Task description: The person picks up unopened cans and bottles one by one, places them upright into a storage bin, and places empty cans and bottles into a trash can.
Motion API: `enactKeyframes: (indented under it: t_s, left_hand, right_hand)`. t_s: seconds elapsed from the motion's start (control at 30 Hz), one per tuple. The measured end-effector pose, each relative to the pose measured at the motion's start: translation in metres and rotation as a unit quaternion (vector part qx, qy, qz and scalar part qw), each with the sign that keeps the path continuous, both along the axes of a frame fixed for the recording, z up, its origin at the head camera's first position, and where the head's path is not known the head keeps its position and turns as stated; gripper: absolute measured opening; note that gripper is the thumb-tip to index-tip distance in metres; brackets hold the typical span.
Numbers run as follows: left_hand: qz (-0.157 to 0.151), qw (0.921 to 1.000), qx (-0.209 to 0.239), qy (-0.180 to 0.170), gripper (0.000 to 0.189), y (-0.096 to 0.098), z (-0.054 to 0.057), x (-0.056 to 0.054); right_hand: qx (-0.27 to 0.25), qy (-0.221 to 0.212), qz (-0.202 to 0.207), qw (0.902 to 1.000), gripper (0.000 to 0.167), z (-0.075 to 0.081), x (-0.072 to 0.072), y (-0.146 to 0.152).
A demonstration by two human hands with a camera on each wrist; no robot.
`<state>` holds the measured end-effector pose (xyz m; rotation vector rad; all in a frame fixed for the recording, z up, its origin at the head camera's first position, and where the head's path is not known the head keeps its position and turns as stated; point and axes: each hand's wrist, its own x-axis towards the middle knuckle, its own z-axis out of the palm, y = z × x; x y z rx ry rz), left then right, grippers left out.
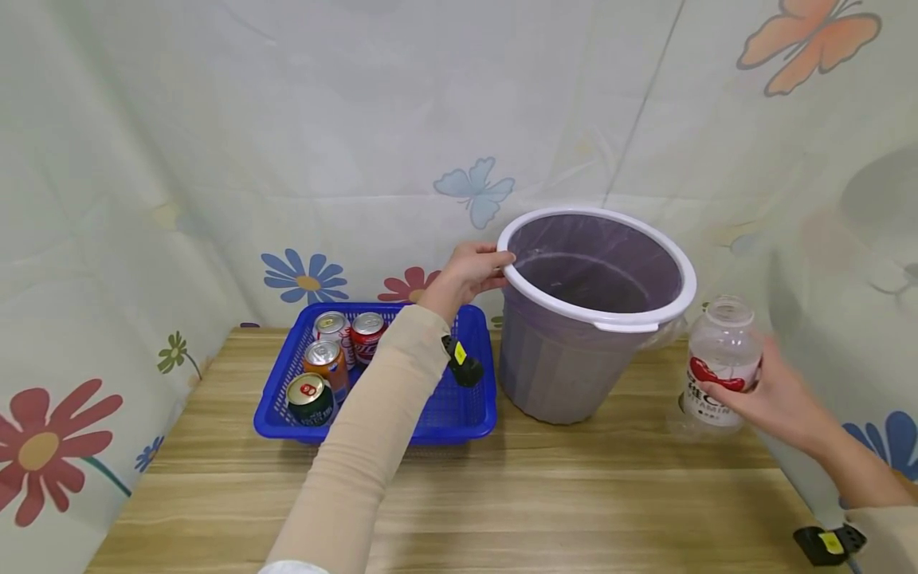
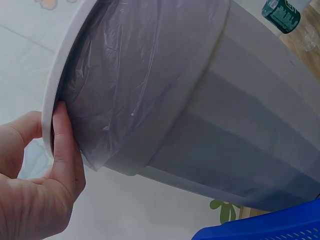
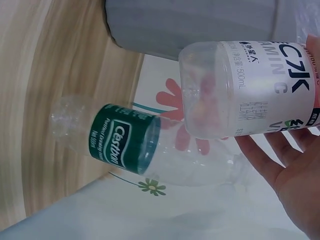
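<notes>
My left hand point(image 1: 469, 273) grips the white rim point(image 1: 606, 311) of a grey trash bin point(image 1: 555, 367). In the left wrist view, the thumb is outside the rim and the fingers point(image 2: 62, 145) are tucked under it, next to a clear liner bag point(image 2: 120, 75). To the right of the bin, my right hand point(image 1: 782, 399) holds a clear, capless plastic bottle point(image 1: 724, 359) upright. Its white label shows red cherries. Behind it in the right wrist view stands a second clear bottle point(image 3: 125, 137) with a green label. Part of the bin's inside is hidden.
Left of the bin, a blue plastic basket point(image 1: 476, 422) holds several drink cans point(image 1: 326, 367), partly covered by the left sleeve. Everything stands on a wood-grain table point(image 1: 574, 494). A flower-and-butterfly curtain point(image 1: 387, 143) hangs behind and at both sides.
</notes>
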<state>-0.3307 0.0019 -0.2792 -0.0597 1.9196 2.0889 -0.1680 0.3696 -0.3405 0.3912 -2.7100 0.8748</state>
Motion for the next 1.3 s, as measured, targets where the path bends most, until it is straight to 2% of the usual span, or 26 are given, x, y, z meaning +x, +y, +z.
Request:
enactKeyframes:
  t_s: [0.23,0.43,0.83,1.3]
  left_hand:
    - [-0.001,1.0000,0.003,-0.002,0.037,0.000,0.000,0.000]
    - [0.000,1.0000,0.000,0.000,0.036,0.000,0.000,-0.001]
    - [-0.002,1.0000,-0.001,0.001,0.039,0.000,0.000,0.001]
    - [0.001,1.0000,0.002,-0.002,0.039,0.000,0.000,0.001]
  right_hand:
    - [0.003,-0.008,-0.004,1.0000,0.088,0.012,-0.002,0.001]
    - [0.006,0.000,-0.006,1.0000,0.081,0.020,-0.008,0.003]
    - [-0.014,0.018,0.022,0.9995,0.080,0.039,-0.016,0.009]
    - [0.031,0.011,-0.017,0.9993,0.080,0.063,-0.022,0.010]
